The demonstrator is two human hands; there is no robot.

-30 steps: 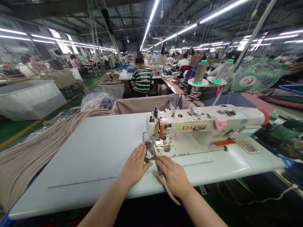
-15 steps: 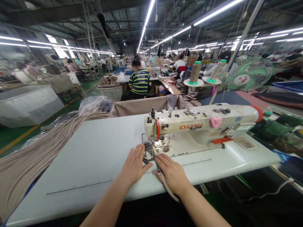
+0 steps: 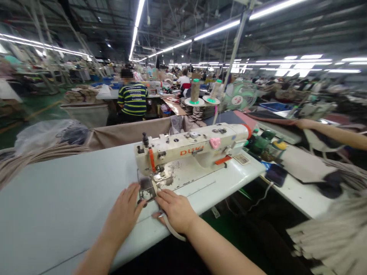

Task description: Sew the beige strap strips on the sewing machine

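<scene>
My left hand point(image 3: 124, 212) lies flat on the white table point(image 3: 57, 198), fingers stretched toward the metal plate point(image 3: 146, 190) under the needle of the cream sewing machine point(image 3: 189, 147). My right hand point(image 3: 175, 209) rests beside it, fingers pressed down on a beige strap point(image 3: 172, 232) that runs off the table's front edge. Both hands sit just in front of the presser foot.
A pile of beige straps point(image 3: 17, 162) lies at the table's left. More beige strips point(image 3: 335, 236) hang at the lower right. Thread cones point(image 3: 195, 91) stand behind the machine. Another person's arm point(image 3: 329, 131) reaches in from the right. A person in a striped shirt point(image 3: 132, 99) sits behind.
The view has swung to the right, so the machine and both hands now sit further left in frame. The hands keep the same place at the needle plate.
</scene>
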